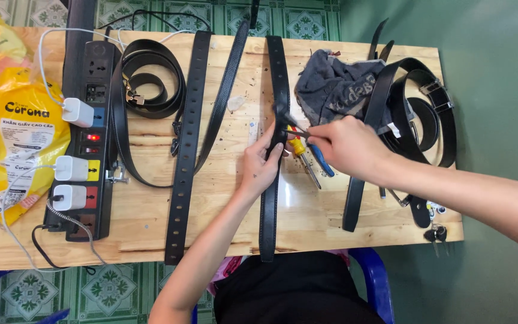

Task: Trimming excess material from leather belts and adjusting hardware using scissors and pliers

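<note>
Left grip [263, 161] pinches the black belt [269, 204] mid-length.

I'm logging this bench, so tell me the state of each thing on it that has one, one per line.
Left hand: pinching the middle belt.
Right hand: gripping a thin tool at that belt.
Middle belt: flat, lying lengthwise, end hanging off the near edge.
Power strip: red light on, three chargers plugged in.
Coiled belt: rolled up.
Cloth: crumpled.
Screwdriver: lying unused.
</note>
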